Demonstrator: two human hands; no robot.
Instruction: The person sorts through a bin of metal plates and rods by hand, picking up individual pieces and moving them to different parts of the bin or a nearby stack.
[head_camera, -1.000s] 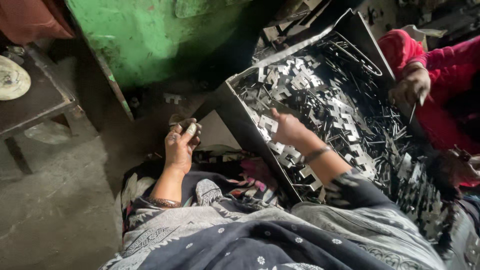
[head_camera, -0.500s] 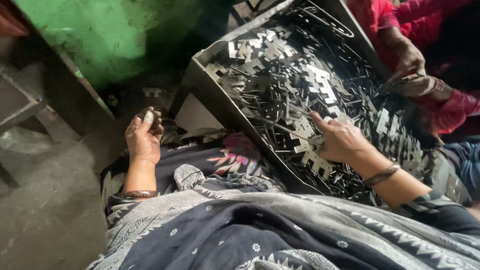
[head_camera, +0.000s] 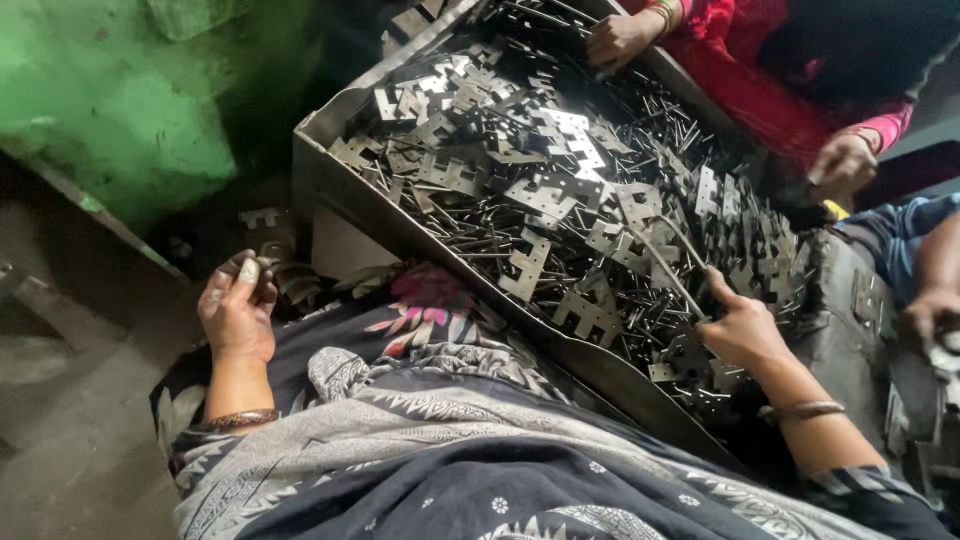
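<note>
A big metal tray (head_camera: 330, 185) runs across the middle, heaped with flat notched metal plates (head_camera: 545, 195) and thin metal pins (head_camera: 480, 250). My right hand (head_camera: 740, 330) reaches into the tray's near right part, fingers curled among the pins and plates; what it grips is unclear. My left hand (head_camera: 237, 308) hangs outside the tray at the left over my lap, its fingers closed around a small dark metal piece (head_camera: 262, 265). A bangle sits on each wrist. My patterned grey and dark clothing (head_camera: 450, 450) fills the bottom.
A person in red sleeves works at the tray's far side, one hand (head_camera: 615, 35) in the pile, another (head_camera: 845, 165) at the right rim. A third person's arm (head_camera: 935, 290) enters at right. A green machine body (head_camera: 120, 100) stands at upper left above a grey floor (head_camera: 60, 440).
My right hand moved further right and deeper along the tray. My left hand stayed by my lap, fingers still closed. The view swung so the tray sits more central.
</note>
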